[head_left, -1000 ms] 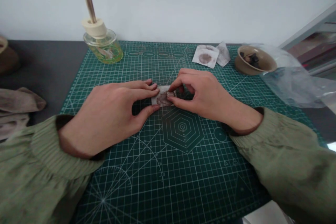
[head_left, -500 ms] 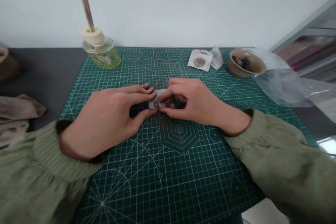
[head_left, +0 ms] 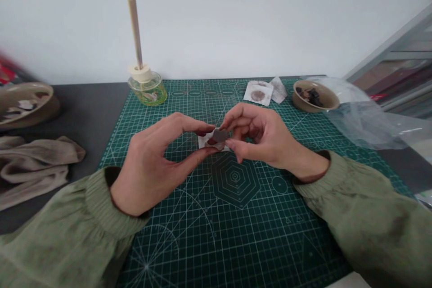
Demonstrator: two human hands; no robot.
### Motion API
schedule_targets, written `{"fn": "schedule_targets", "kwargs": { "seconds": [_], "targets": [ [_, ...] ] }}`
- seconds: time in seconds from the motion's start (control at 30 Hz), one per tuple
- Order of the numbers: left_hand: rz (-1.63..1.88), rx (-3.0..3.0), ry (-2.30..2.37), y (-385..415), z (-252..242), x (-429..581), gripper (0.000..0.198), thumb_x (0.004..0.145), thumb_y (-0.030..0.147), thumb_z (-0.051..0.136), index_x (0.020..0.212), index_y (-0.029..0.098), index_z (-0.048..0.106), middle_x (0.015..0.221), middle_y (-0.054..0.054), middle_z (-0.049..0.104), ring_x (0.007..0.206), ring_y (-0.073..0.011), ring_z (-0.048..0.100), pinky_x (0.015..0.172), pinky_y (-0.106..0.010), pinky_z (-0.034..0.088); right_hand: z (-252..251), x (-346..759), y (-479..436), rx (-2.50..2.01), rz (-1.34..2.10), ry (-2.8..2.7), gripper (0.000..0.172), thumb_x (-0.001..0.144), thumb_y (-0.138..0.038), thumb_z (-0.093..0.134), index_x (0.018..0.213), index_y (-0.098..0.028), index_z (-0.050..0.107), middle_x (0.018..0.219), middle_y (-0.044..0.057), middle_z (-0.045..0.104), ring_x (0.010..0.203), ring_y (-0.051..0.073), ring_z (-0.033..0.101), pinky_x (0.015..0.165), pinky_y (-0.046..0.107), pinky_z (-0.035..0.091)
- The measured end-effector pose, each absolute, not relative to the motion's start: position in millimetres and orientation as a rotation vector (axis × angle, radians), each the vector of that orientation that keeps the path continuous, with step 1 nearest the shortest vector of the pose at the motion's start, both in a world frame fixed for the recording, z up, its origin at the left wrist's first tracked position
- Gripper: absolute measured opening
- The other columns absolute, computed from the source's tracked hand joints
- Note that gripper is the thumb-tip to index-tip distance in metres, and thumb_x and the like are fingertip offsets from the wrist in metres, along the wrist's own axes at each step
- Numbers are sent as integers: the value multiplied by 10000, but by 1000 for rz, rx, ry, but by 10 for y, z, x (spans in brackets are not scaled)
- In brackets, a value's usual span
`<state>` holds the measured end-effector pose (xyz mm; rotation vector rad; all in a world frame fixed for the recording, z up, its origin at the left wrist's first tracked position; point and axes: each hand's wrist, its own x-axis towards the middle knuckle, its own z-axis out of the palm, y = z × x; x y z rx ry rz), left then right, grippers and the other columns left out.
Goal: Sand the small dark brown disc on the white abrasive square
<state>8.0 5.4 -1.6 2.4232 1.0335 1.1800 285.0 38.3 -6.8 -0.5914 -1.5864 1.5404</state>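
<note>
A small grey, rounded flat piece [head_left: 220,135] is pinched between the thumb and index finger of my right hand [head_left: 259,132], its other fingers curled behind. My left hand [head_left: 165,157] curves in from the left, with its fingertips at the far edge and its thumb at the near edge of a small stained white paper square [head_left: 203,142]. The grey piece is tilted up over this paper. A reddish-brown patch shows between the left fingertips; whether it is paper or a separate bit I cannot tell. Under both hands lies the green cutting mat [head_left: 249,234].
Two stained white squares [head_left: 258,93] lie at the back, beside a brown bowl of dark pieces [head_left: 312,105] and a clear plastic bag [head_left: 357,121]. A reed diffuser [head_left: 148,87] stands back left. Farther left are another bowl [head_left: 30,119] and a crumpled cloth [head_left: 37,162].
The grey piece now shows, raised in my right fingers above the paper. My left fingers have spread from lying flat into a wider curve. The view has shifted left and up.
</note>
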Motion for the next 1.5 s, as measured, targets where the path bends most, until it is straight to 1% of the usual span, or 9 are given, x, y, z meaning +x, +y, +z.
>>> {"fn": "schedule_targets", "kwargs": {
  "seconds": [0.23, 0.47, 0.63, 0.7, 0.83, 0.93, 1.07, 1.27, 1.5],
  "targets": [
    [1218, 2357, 941, 35, -9, 105, 116, 1227, 331, 866, 1322, 363, 808, 1223, 7, 927, 1032, -258, 893, 929, -471, 739, -54, 2846, 355, -570, 1629, -1590, 485, 860, -41, 1141, 1172, -174, 794, 918, -15, 919, 609, 88, 806, 566, 136, 594],
    [1251, 2360, 940, 14, 2, 110, 130, 1200, 303, 870, 1278, 366, 787, 1184, 33, 914, 1029, -231, 889, 905, -456, 716, -51, 2859, 348, -516, 1609, -1589, 526, 857, -12, 1147, 1248, -183, 839, 1078, 24, 969, 656, 90, 834, 599, 149, 615],
    [1286, 2390, 927, -1, 7, 101, 138, 1201, 293, 868, 1257, 358, 759, 1143, 34, 899, 998, -216, 881, 872, -443, 714, -42, 2856, 358, -538, 1486, -1654, 425, 875, -152, 1197, 1171, -169, 892, 1006, 20, 929, 622, 92, 783, 529, 170, 551],
    [1292, 2385, 925, -2, 14, 102, 136, 1201, 309, 873, 1255, 366, 762, 1141, 33, 902, 990, -222, 883, 860, -450, 715, -42, 2860, 359, -537, 1472, -1660, 405, 885, -179, 1200, 1165, -169, 909, 966, 14, 918, 606, 96, 772, 520, 177, 553],
    [1299, 2362, 934, 4, 21, 115, 139, 1187, 335, 896, 1244, 382, 778, 1137, 37, 912, 983, -237, 890, 855, -469, 721, -54, 2871, 360, -519, 1479, -1654, 392, 888, -151, 1194, 1177, -175, 930, 922, 2, 914, 607, 99, 774, 538, 178, 565],
    [1298, 2347, 941, 2, 24, 120, 142, 1173, 350, 913, 1239, 393, 795, 1133, 50, 916, 975, -241, 893, 863, -478, 730, -58, 2876, 363, -516, 1456, -1665, 392, 890, -186, 1202, 1179, -180, 938, 934, 8, 917, 611, 103, 767, 535, 190, 551],
    [1268, 2342, 972, -7, 38, 114, 145, 1166, 322, 909, 1233, 390, 800, 1150, 58, 929, 992, -242, 902, 893, -478, 744, -40, 2881, 360, -537, 1443, -1676, 380, 897, -224, 1206, 1167, -192, 940, 854, -8, 880, 595, 117, 753, 522, 215, 526],
    [1276, 2340, 1004, -24, 45, 112, 163, 1149, 283, 884, 1231, 400, 805, 1151, 66, 932, 990, -234, 905, 895, -474, 745, -21, 2873, 355, -559, 1436, -1679, 376, 894, -246, 1207, 1145, -191, 932, 929, 10, 908, 592, 113, 747, 513, 225, 532],
    [1287, 2349, 966, -21, 40, 109, 170, 1167, 283, 894, 1247, 392, 791, 1161, 69, 934, 988, -228, 901, 871, -466, 741, -20, 2872, 353, -538, 1445, -1672, 365, 884, -165, 1195, 1143, -189, 940, 930, 6, 916, 605, 105, 747, 513, 215, 509]
  ]
}}
